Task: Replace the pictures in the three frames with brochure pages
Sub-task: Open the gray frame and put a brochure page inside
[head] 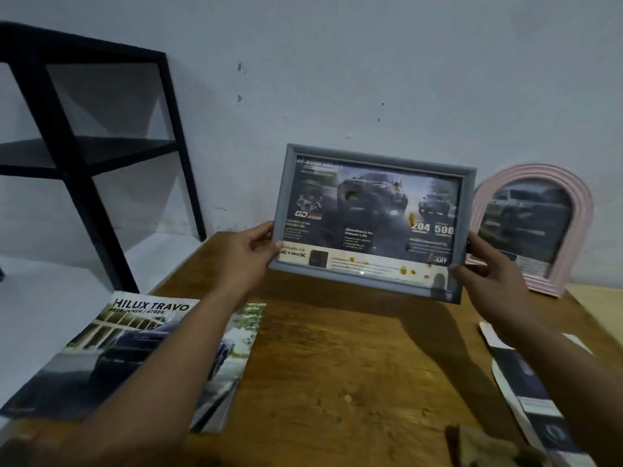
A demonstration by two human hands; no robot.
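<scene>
Above the wooden table (337, 365), the grey picture frame (371, 220) with its truck brochure page is being held upright. The left hand (249, 254) and right hand (485, 264) are gripping its short ends. It looks light, rigid and glass-fronted, so the edges seem safest.

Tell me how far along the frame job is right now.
Two frames look done: the pink arched frame standing against the wall already shows a truck brochure page, and the grey rectangular frame also holds one. That grey frame is in hand, gripped by the left hand and right hand above the wooden table. No third frame is in view. The Hilux brochure lies nearby.
</scene>
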